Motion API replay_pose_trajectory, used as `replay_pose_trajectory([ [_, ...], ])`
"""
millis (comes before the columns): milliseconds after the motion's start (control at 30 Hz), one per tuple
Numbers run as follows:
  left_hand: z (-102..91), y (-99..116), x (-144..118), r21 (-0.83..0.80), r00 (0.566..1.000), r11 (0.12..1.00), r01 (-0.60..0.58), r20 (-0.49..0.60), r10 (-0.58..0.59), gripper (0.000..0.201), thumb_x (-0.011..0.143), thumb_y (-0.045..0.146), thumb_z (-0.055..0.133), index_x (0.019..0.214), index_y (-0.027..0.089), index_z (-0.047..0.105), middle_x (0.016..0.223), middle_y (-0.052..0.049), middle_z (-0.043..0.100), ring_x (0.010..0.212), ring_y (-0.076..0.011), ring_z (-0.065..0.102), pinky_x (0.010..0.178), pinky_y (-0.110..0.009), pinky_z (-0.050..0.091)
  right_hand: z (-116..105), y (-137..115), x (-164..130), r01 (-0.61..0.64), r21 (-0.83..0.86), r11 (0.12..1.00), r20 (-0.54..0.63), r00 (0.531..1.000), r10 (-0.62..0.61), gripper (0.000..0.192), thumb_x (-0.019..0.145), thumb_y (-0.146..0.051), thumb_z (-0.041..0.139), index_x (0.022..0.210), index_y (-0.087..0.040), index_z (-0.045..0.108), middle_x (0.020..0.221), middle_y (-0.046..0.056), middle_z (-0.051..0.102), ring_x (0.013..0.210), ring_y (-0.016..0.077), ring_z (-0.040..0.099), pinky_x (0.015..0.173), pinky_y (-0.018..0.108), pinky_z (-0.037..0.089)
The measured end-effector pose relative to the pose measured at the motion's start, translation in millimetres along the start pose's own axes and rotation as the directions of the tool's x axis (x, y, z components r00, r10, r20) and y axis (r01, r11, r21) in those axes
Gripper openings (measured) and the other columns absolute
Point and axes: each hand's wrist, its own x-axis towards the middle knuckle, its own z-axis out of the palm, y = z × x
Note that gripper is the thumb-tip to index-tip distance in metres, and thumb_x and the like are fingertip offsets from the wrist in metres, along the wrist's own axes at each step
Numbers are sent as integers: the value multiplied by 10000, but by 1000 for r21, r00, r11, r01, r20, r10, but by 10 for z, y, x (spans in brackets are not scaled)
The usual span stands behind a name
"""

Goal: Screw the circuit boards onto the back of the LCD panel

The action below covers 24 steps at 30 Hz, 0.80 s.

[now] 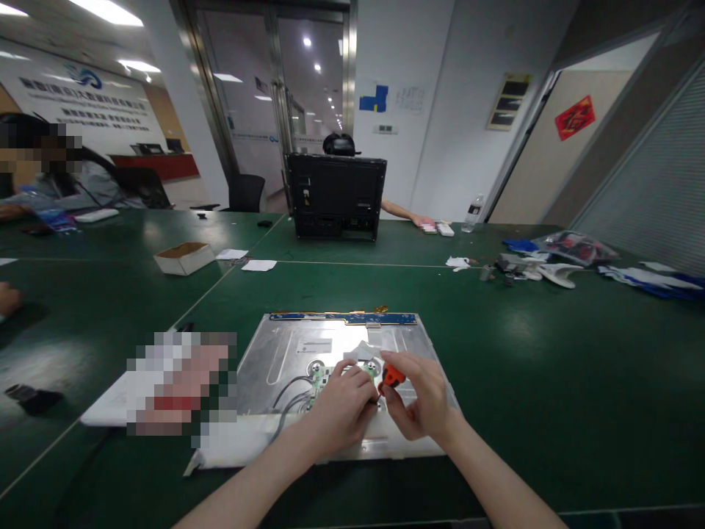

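Observation:
A silver metal display panel lies flat on the table before me, with a blue circuit strip along its far edge. On its near half sits a small green circuit board, partly hidden by my left hand. Grey cables run from the board to the left. My right hand grips the orange and black handle of a screwdriver, its thin shaft slanting down toward my left fingertips. Over the board my left hand has its fingers curled close to the shaft's tip; what they pinch, if anything, is hidden.
Left of the panel is a white flat object, partly pixelated. Farther off stand a small open box and a black monitor, a person behind it. Loose parts and a water bottle are at right. Another person sits left.

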Motion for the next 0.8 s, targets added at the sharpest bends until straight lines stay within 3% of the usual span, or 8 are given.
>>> replay_pose_trajectory([
  [500,31,-6,-3,11,1000,1000,-7,-28,7,109,795,126,521,864,196,568,912,-15,629,922,-182,544,1008,-387,266,22,-3,12,19,-104,994,-50,998,-25,483,751,-150,535,1219,-185,421,660,-11,575,569,149,557,478,256,441],
  [800,-10,-2,2,2,1000,1000,-5,17,5,96,819,144,492,851,197,565,911,-24,622,924,-191,546,1000,-417,274,9,5,5,-24,-49,999,-8,1000,23,493,752,-120,494,1239,-161,428,811,58,630,653,161,596,544,282,486],
])
